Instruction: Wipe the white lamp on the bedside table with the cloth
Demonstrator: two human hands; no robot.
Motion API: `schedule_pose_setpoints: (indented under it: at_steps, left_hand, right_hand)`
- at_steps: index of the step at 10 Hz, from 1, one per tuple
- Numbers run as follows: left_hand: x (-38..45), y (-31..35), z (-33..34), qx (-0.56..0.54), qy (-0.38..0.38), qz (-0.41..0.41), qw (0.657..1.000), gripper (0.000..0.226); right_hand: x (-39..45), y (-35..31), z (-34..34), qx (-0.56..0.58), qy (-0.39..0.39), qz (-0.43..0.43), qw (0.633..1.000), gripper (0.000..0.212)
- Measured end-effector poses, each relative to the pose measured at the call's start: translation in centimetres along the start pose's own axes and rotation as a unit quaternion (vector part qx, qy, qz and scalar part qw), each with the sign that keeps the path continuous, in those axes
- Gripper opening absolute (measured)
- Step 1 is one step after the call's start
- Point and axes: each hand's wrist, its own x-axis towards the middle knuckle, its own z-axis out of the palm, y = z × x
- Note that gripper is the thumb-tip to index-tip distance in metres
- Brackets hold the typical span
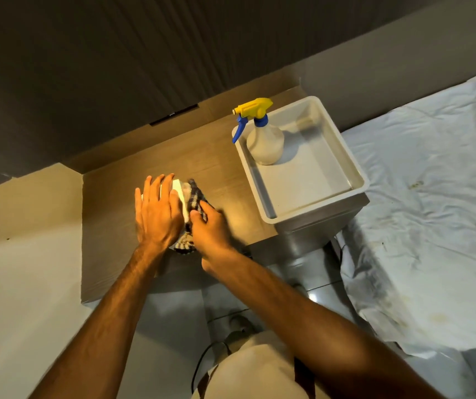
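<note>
The white lamp (179,194) stands on the wooden bedside table (219,174), seen from above and mostly covered by my hands. My left hand (157,211) lies flat on its top and left side, fingers spread, holding it steady. My right hand (210,226) grips a dark-and-white checked cloth (196,197) and presses it against the lamp's right side. Part of the cloth hangs down below my hands. The lamp's base is hidden.
A white plastic tub (343,156) sits at the table's right end, holding a spray bottle (264,139) with a yellow and blue trigger. A bed with a white sheet (432,211) is on the right. A wall panel rises behind the table.
</note>
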Motion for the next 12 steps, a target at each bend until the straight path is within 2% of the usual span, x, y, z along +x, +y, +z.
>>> schedule_pose_setpoints:
  at_steps: [1,2,3,4,5,6,7,8,9,11,12]
  left_hand:
    - [0.3,-0.5,0.3,0.01,-0.003,0.006,1.0,0.059]
    - [-0.3,-0.4,0.5,-0.016,0.067,0.02,0.997,0.056]
    - [-1.4,0.4,0.8,0.03,0.174,0.078,0.981,0.057]
    - [-2.5,4.3,2.4,-0.035,0.217,0.187,0.958,0.054]
    - [-3.4,9.5,5.0,-0.085,0.137,0.213,0.964,0.055]
    - [-3.1,11.3,8.3,-0.104,0.029,0.134,0.985,0.062]
    - [-2.6,11.0,12.0,-0.067,-0.073,0.027,0.995,0.068]
    - [-2.7,11.2,14.6,-0.026,-0.101,-0.007,0.995,0.076]
    - [-2.8,10.9,15.8,-0.023,-0.088,-0.004,0.996,0.085]
    - [-2.2,10.3,15.7,-0.018,-0.084,-0.009,0.996,0.082]
    - [-3.3,10.4,14.4,-0.034,-0.081,-0.006,0.996,0.074]
  right_hand:
    - [-2.6,-2.8,-2.5,0.092,-0.098,-0.06,0.989,0.035]
    - [-4.4,-4.4,-8.2,0.02,-0.107,-0.149,0.983,0.031]
    - [-4.2,-5.8,-15.8,-0.19,0.034,-0.262,0.946,0.028]
    - [-1.0,-6.7,-20.9,-0.38,0.142,-0.279,0.87,0.037]
    - [3.6,-6.2,-22.3,-0.507,0.175,-0.199,0.82,0.041]
    - [6.5,-5.1,-22.1,-0.611,0.12,-0.101,0.776,0.048]
    - [7.6,-3.6,-22.9,-0.653,0.087,-0.092,0.747,0.052]
    - [7.9,-3.2,-24.2,-0.637,0.141,-0.135,0.746,0.043]
    - [8.4,-3.0,-25.1,-0.603,0.128,-0.105,0.78,0.053]
    - [8.6,-3.4,-24.5,-0.58,0.121,-0.11,0.798,0.06]
    - [6.0,-3.6,-24.8,-0.535,0.141,-0.148,0.82,0.061]
